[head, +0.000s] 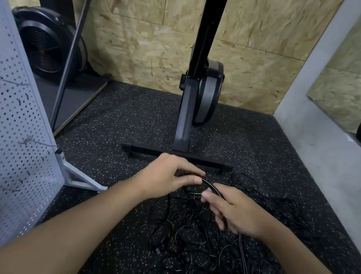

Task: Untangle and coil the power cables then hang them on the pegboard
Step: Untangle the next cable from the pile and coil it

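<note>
**Down on the floor: both hands on one black cable**

Down at the centre of the view, the left hand (168,175) pinches a black cable (208,185) between thumb and curled fingers. The right hand (236,210), just beside it, has its fingers curled around the same cable. That short stretch arcs from one hand to the other, lifted a little above the rest.

Beneath and in front of the hands lies the tangle of power cables (202,260), a loose heap of thin black loops spread over the speckled black rubber floor (131,109). A small plug end (157,250) sticks out at the heap's left edge. A few strands trail off to the right, toward a grey concrete wall (328,161).

The grey pegboard (5,119) stands at the left on a metal foot, with wire hooks (37,142) jutting from its holes; no cable hangs on them. Behind the hands stands a black exercise machine (196,91), its cross bar (144,149) lying on the floor close to the left hand. A round black fan (46,45) sits in the far left corner against chipboard wall panels (142,46).
</note>
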{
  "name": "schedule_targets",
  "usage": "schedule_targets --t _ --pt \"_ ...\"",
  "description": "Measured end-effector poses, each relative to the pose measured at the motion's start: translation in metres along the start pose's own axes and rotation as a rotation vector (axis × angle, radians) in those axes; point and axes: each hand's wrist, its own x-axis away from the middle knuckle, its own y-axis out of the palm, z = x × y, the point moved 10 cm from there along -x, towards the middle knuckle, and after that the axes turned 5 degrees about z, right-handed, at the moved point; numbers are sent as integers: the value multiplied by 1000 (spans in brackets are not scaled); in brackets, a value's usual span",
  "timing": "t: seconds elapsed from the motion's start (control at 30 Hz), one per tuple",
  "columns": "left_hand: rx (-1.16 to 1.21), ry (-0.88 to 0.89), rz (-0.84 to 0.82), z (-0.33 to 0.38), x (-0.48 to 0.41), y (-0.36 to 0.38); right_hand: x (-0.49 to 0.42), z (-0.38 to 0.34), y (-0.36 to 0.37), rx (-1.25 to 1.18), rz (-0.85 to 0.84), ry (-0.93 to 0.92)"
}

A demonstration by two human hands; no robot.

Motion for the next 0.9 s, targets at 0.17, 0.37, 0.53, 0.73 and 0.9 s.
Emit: schedule_targets --t 0.17,0.37,0.53,0.73,0.9 --pt "-63 -32 -167 -6 8 16 -2 7 -6 -151 -12 22" --pt "-75 1 -136 7 2 14 1 0 -3 -4 -74 -24" --pt "-145 -6 -140 1 -1 18 2 2 5 65 -145 15" --pt "-135 -15 -125 -7 -6 19 -5 10 0 36 -75 72" --pt "-118 -36 -93 -10 -11 16 -12 22 0 -180 -73 109"
